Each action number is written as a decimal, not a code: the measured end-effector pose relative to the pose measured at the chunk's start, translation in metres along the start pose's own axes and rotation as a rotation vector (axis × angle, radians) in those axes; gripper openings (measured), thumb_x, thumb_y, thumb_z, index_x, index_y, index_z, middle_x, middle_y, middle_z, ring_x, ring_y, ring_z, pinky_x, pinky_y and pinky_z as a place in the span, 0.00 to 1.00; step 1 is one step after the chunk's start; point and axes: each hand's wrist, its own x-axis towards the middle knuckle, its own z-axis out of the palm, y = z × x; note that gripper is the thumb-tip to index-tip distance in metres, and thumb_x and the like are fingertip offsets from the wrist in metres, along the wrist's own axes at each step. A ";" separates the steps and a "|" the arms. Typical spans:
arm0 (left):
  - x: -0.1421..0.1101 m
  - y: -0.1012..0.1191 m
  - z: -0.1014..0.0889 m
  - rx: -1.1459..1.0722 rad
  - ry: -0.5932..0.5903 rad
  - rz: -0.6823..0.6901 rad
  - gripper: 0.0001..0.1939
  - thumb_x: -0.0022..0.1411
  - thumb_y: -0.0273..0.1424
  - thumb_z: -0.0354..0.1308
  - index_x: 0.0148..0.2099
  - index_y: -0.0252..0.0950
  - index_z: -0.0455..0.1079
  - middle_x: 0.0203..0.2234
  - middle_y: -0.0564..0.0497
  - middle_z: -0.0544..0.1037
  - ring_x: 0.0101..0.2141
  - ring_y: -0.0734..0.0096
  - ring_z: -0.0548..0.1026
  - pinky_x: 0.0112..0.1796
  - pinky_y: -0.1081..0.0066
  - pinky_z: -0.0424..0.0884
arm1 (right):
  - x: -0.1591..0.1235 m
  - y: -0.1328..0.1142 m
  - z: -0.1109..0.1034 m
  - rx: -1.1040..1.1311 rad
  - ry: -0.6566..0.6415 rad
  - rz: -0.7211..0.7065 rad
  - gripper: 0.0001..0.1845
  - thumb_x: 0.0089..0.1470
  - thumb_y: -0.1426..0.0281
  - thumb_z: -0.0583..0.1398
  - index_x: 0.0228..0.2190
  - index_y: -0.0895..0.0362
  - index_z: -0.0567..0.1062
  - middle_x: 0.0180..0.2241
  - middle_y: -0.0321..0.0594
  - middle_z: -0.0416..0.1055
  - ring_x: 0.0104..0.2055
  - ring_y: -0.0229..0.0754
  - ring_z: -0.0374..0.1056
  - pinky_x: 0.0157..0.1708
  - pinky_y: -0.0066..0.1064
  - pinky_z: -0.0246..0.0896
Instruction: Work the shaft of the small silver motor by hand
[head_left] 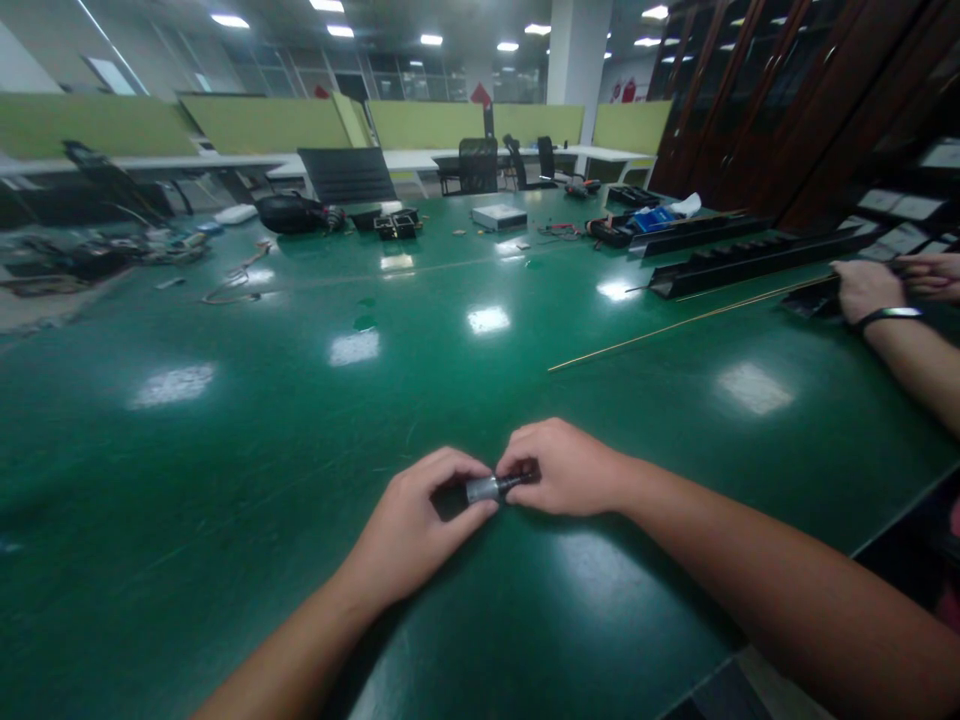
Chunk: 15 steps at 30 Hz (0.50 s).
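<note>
A small silver and black cylindrical part is held between both my hands just above the green table, near its front edge. My left hand pinches the silver end with thumb and fingers. My right hand is closed around the dark end, which its fingers partly hide.
Another person's hands, one wrist with a bracelet, rest at the right by long black trays. A thin brass rod lies across the table. Cables, small boxes and a black bag sit at the far side; office chairs stand behind.
</note>
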 end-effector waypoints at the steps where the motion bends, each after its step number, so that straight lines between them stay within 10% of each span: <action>1: 0.000 0.000 0.000 0.001 -0.001 0.001 0.07 0.60 0.32 0.62 0.42 0.39 0.74 0.37 0.52 0.78 0.39 0.66 0.75 0.41 0.69 0.69 | 0.000 0.000 -0.001 -0.001 0.003 0.002 0.09 0.48 0.70 0.65 0.35 0.58 0.80 0.31 0.38 0.75 0.32 0.36 0.68 0.33 0.26 0.58; 15: -0.001 0.000 -0.001 0.004 0.001 -0.003 0.07 0.59 0.32 0.62 0.42 0.39 0.74 0.37 0.51 0.78 0.38 0.66 0.75 0.41 0.68 0.70 | -0.002 0.001 -0.001 0.026 0.013 -0.013 0.07 0.50 0.71 0.65 0.34 0.59 0.80 0.31 0.38 0.75 0.33 0.36 0.68 0.33 0.26 0.58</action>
